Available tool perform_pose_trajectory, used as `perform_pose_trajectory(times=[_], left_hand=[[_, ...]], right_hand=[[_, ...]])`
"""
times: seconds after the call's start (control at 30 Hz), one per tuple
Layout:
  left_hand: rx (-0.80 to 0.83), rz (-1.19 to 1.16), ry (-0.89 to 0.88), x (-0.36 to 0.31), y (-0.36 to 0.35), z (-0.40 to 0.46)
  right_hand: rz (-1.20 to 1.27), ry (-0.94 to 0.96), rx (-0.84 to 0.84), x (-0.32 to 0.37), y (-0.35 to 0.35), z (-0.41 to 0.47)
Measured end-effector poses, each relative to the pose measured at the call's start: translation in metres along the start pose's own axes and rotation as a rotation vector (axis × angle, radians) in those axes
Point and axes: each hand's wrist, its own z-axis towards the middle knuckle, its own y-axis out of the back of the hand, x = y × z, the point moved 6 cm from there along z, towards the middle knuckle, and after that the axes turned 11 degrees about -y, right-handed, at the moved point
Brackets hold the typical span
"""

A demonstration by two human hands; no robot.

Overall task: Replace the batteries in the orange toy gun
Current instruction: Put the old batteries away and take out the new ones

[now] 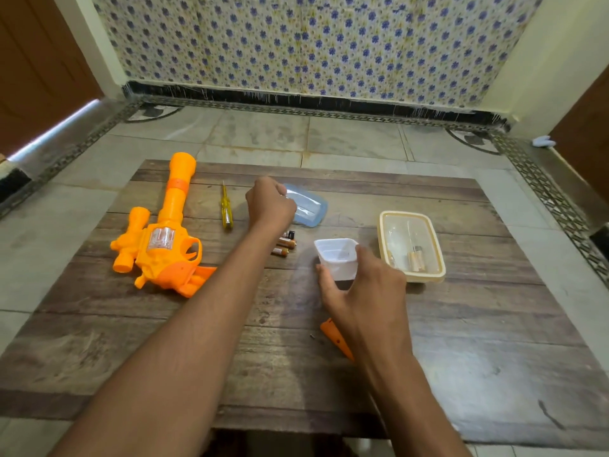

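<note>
The orange toy gun (164,239) lies on its side at the left of the wooden mat, barrel pointing away. My left hand (268,202) grips the near edge of a blue container lid (309,209) at the mat's middle. Just below that wrist lie three loose batteries (285,245). My right hand (359,285) holds a small white plastic container (337,258) by its near side. An orange battery cover (336,338) and a tiny dark screw (312,336) lie near my right wrist.
A yellow screwdriver (226,207) lies between the gun and the lid. A cream container (410,247) with batteries inside stands at the right. The wooden mat (131,341) rests on a tiled floor; a flowered wall rises behind.
</note>
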Motion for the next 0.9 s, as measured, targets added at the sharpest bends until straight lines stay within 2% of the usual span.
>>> perform_pose_trajectory(times=[0.13,0.23,0.33,0.43,0.53,0.7,0.9], left_hand=[[-0.032,0.117,-0.113,-0.007,0.013,-0.011],[-0.038,0.123,-0.252,-0.011,0.026,-0.027],[0.154,0.203,-0.396,-0.011,0.031,-0.048],[0.367,0.414,-0.534,-0.004,0.024,-0.065],[0.433,0.506,-0.543,0.006,0.02,-0.073],[0.316,0.498,-0.568,0.007,0.022,-0.074],[0.355,0.603,-0.565,0.01,0.016,-0.075]], right_hand=[[-0.091,-0.043,0.07,0.0,0.001,-0.003],[-0.143,-0.101,0.136,-0.002,0.003,-0.005],[-0.145,-0.146,0.198,-0.003,-0.001,-0.005],[-0.153,-0.147,0.223,-0.004,-0.006,-0.005],[-0.156,-0.133,0.228,-0.002,-0.008,-0.006],[-0.143,-0.118,0.227,-0.001,-0.009,-0.003],[-0.156,-0.113,0.245,0.004,-0.012,-0.004]])
